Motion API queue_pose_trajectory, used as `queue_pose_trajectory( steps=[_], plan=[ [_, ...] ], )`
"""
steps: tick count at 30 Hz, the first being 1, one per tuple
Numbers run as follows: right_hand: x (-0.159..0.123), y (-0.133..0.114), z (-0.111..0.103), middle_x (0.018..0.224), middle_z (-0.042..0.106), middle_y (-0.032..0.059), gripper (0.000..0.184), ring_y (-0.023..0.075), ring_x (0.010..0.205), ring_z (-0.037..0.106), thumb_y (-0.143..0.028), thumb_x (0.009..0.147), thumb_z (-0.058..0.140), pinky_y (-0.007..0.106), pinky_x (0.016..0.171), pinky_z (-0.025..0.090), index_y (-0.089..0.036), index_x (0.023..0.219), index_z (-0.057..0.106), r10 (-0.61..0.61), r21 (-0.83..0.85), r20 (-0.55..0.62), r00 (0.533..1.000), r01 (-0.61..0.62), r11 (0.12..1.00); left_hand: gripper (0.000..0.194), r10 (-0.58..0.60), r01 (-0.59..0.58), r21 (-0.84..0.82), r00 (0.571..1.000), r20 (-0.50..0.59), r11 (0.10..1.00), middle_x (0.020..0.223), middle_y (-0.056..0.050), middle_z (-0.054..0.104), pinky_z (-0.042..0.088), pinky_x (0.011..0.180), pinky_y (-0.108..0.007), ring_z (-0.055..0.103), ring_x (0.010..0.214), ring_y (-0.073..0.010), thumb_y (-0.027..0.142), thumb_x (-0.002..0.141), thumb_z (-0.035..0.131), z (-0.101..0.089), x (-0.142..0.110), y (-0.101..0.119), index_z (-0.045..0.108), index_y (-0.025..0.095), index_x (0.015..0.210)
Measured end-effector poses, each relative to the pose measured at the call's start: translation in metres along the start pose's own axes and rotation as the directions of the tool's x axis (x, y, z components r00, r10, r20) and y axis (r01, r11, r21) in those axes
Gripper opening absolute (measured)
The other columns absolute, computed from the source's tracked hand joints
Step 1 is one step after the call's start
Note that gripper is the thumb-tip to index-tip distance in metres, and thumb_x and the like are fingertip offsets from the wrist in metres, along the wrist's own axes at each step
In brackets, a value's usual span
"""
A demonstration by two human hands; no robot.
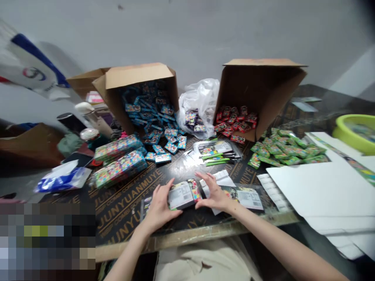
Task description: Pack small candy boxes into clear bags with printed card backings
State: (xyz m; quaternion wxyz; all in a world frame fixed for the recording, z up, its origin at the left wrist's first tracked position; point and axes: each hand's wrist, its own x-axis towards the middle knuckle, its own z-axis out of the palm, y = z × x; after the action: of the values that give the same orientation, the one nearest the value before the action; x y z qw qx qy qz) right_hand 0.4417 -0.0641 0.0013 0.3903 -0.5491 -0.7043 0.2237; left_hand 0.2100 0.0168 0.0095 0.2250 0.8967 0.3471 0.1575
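Observation:
A small printed box (181,194), with a pale label panel and a colourful right end, lies on the dark table in front of me. My left hand (160,206) is curved round its left end, thumb at the near side and fingers at the far side. At the right end, my right hand (216,195) has thumb and fingers spread apart; whether it touches the box I cannot tell. Beneath and beside my right wrist is a clear-wrapped printed packet (249,197), next to white folded card (224,178). Behind my hands lies a stack of printed packets with green edges (216,150).
Cardboard boxes hold blue packets (150,111) and red packets (234,117), with a plastic bag (199,93) between them. Green packets (284,148), white card sheets (316,187) and a yellow-green basin (357,130) are right. Wrapped multipacks (120,168) and tissues (64,177) are left.

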Motion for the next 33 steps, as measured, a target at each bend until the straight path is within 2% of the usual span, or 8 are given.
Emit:
queue_pose_trajectory(
  steps=[6,8,11,14,22,28,30,33],
  plan=[
    [-0.005,-0.007,-0.014,0.132,0.046,0.0074,0.068,0.0209,0.119,0.043,-0.046,0.084,0.047,0.045,0.105,0.006,-0.028,0.139,0.013,0.050,-0.049,0.156,0.987,-0.043,0.998,0.091,0.005,-0.004,0.048,1.000,-0.023,0.999,0.116,-0.008,0.054,0.024,0.101,-0.049,0.049,0.109,-0.0273,0.040,0.063,0.065,0.011,0.010,-0.003,0.016,0.022,0.137],
    [-0.007,0.013,-0.042,0.136,0.040,0.0067,0.063,0.0229,0.125,0.035,-0.045,0.082,0.049,0.045,0.104,0.007,-0.028,0.137,0.022,0.149,-0.257,0.014,0.989,-0.141,0.956,0.091,0.006,-0.005,0.080,1.000,-0.009,0.997,0.114,-0.008,0.056,0.025,0.100,-0.048,0.050,0.107,-0.0269,0.040,0.063,0.064,0.017,0.009,-0.008,0.015,0.021,0.138],
    [-0.014,0.059,-0.102,0.136,0.039,0.0118,0.062,0.0298,0.129,0.023,-0.036,0.076,0.054,0.050,0.100,0.007,-0.022,0.133,0.033,0.330,-0.625,-0.323,0.887,-0.462,0.630,0.085,-0.024,0.022,0.142,1.000,0.012,0.990,0.114,-0.010,0.056,0.027,0.098,-0.048,0.050,0.105,-0.0277,0.040,0.063,0.063,0.024,0.006,-0.017,0.024,0.019,0.135],
    [-0.024,0.098,-0.153,0.113,0.058,0.0164,0.063,0.0341,0.119,0.035,-0.022,0.067,0.057,0.054,0.098,0.004,-0.015,0.128,0.040,0.424,-0.754,-0.321,0.847,-0.499,0.427,0.077,-0.033,0.030,0.170,0.999,0.016,0.985,0.114,-0.010,0.056,0.030,0.096,-0.047,0.049,0.105,-0.0284,0.040,0.063,0.062,0.029,0.003,-0.024,0.034,0.018,0.131],
    [-0.029,0.109,-0.190,0.075,0.066,0.0117,0.042,0.0286,0.084,0.058,-0.011,0.063,0.052,0.052,0.097,0.013,-0.012,0.104,0.060,0.432,-0.740,-0.291,0.853,-0.487,0.463,0.078,-0.021,0.020,0.159,1.000,0.008,0.987,0.120,-0.011,0.053,0.020,0.101,-0.053,0.046,0.111,-0.0284,0.040,0.065,0.062,0.024,-0.002,-0.021,0.031,0.022,0.134],
    [-0.008,0.060,-0.164,0.088,0.067,0.0107,0.042,0.0228,0.079,0.061,-0.023,0.074,0.044,0.037,0.078,0.043,-0.011,0.113,0.056,0.353,-0.505,-0.323,0.878,-0.475,0.720,0.061,-0.155,0.117,-0.239,0.977,-0.148,0.964,0.127,-0.010,0.049,0.029,0.100,-0.044,0.044,0.117,-0.0250,0.042,0.072,0.059,0.001,0.008,0.017,0.043,0.021,0.127],
    [0.001,0.034,-0.131,0.083,0.067,0.0061,0.039,0.0190,0.072,0.062,-0.027,0.073,0.050,0.031,0.067,0.048,-0.013,0.109,0.059,0.367,-0.116,-0.087,0.926,-0.375,0.920,0.052,-0.239,0.190,-0.486,0.970,-0.040,0.853,0.119,-0.009,0.057,0.037,0.094,-0.039,0.051,0.108,-0.0238,0.042,0.072,0.060,-0.001,0.016,0.038,0.053,0.020,0.118],
    [0.012,-0.002,-0.077,0.076,0.067,0.0038,0.038,0.0160,0.066,0.061,-0.028,0.071,0.057,0.028,0.061,0.048,-0.012,0.104,0.061,0.219,0.354,0.351,0.910,-0.345,0.869,0.036,-0.207,0.340,-0.719,0.940,0.270,0.606,0.085,-0.006,0.068,0.046,0.071,-0.028,0.061,0.078,-0.0193,0.042,0.068,0.065,0.004,0.024,0.063,0.067,0.014,0.090]
  ],
)
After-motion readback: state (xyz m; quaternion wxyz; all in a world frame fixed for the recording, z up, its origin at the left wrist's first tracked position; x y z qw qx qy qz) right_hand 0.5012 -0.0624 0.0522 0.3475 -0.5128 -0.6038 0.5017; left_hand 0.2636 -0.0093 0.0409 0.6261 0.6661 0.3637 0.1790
